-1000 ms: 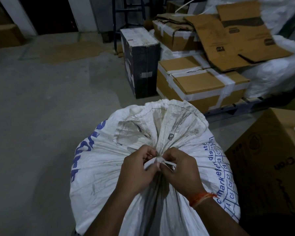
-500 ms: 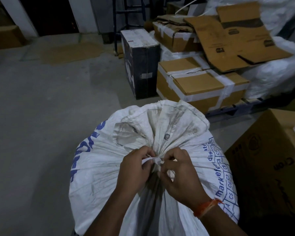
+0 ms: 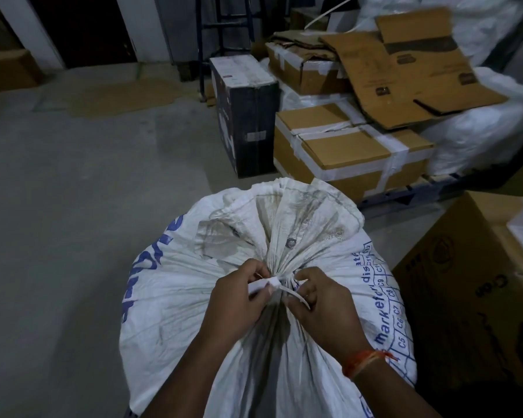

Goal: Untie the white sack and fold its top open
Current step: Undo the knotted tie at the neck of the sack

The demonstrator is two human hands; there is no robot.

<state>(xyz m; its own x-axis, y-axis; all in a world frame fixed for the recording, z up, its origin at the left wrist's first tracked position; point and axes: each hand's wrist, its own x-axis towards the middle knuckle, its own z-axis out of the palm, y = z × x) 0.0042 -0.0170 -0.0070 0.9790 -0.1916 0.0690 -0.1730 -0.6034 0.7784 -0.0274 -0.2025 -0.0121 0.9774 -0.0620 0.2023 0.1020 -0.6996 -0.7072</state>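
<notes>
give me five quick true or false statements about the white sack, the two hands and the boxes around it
1. The white woven sack with blue print is already untied and folded open. False: its neck is bunched and bound by a white tie strip.
2. Both the left hand and the right hand pinch at the tie. True.
3. An orange thread band sits on the left wrist. False: it is on the right wrist.
4. A brown cardboard box with white tape lies beyond the sack. True.
5. The black upright box stands on top of the sack. False: it stands on the floor, apart from it.
</notes>
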